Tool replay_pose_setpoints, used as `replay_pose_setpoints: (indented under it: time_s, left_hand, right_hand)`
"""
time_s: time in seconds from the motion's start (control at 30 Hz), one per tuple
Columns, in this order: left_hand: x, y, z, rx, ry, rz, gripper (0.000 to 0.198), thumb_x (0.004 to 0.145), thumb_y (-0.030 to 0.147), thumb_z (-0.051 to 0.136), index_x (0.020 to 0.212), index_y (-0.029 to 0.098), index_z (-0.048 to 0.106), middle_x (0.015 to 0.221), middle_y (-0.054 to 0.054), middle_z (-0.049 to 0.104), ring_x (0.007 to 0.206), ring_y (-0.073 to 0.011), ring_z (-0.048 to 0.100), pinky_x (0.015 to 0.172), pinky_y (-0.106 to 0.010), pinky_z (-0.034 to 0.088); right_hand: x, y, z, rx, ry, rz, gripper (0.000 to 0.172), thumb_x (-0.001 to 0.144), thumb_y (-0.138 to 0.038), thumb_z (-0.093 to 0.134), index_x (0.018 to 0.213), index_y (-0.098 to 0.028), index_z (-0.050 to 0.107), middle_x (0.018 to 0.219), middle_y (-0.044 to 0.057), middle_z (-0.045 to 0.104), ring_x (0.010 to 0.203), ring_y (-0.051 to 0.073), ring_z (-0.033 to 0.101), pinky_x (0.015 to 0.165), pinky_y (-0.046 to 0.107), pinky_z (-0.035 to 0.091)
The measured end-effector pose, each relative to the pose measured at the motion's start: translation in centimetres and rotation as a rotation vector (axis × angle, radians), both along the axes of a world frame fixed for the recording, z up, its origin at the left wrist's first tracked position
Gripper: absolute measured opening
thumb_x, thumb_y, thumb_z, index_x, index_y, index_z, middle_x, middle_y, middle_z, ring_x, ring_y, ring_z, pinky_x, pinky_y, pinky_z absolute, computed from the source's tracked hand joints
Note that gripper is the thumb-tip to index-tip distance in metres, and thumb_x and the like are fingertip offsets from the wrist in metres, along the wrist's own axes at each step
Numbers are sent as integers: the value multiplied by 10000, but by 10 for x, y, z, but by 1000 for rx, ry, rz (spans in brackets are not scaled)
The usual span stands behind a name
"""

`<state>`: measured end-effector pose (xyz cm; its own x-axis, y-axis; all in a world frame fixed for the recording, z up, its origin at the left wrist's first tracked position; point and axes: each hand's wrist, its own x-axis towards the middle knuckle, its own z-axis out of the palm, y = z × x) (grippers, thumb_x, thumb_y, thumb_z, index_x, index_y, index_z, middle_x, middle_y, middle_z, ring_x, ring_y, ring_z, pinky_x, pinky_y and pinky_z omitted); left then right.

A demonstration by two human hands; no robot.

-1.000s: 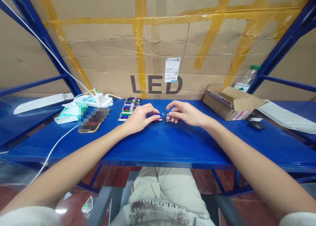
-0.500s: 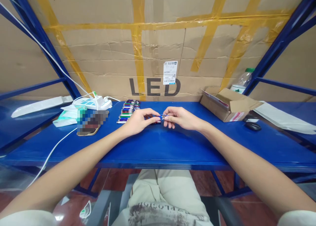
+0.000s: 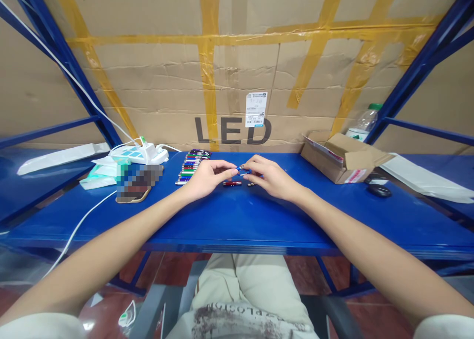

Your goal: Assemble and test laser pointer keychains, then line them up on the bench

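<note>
On the blue table (image 3: 222,225), a phone (image 3: 142,193) and, farther back, a white power strip (image 3: 150,155) lie left. Coloured tubes (image 3: 190,165) line up beside them, a red tube (image 3: 232,183) lies centrally, a cardboard box (image 3: 328,162) right.

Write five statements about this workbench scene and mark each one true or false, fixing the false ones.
1. The left hand and right hand meet at a small blue item. True.
2. The row of coloured pens lies beside the right hand. False: it lies beside the left hand.
3. A dark red piece lies on the blue table, in neither hand. True.
4. The bottle's cap is red. False: it is green.
5. The small open cardboard box stands to the left of the pens. False: it stands to their right.
</note>
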<state>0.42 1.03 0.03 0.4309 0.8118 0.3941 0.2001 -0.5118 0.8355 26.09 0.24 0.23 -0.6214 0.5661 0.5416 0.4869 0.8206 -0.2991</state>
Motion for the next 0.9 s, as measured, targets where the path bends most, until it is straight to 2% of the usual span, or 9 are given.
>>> replay_pose_setpoints:
  time_s: [0.13,0.3,0.5,0.9]
  left_hand:
    - [0,1,0,0,-5,0,478,880,600,819,1047,154,859,903,-84,820,827,-218,724,801,-341,591]
    - [1,0,-1,5,-4,5,427,884,552,825,1044,159,865,934,-87,830,841,-218,731,819,-344,596]
    - [1,-1,-1,-6,22,-4,450,878,568,825,1062,159,866,942,-92,829,832,-219,724,790,-340,587]
    - [2,0,0,-37,-31,-40,470,855,572,855,1056,147,850,921,-85,820,797,-198,721,789,-330,594]
  right_hand:
    - [1,1,-2,41,-7,-12,286,1109,-312,573,1321,-220,740,1111,108,705,1008,255,698,917,382,556]
    - [1,4,-4,59,-21,-37,270,1104,-282,585,1309,-221,748,1139,107,750,1028,264,713,885,364,546]
    - [2,2,-2,87,-74,-54,239,1090,-304,620,1230,-238,802,1152,109,758,1064,274,696,946,399,538]
    - [-1,-2,0,66,-59,-36,269,1083,-301,608,1204,-204,828,1021,96,763,909,229,703,830,348,527]
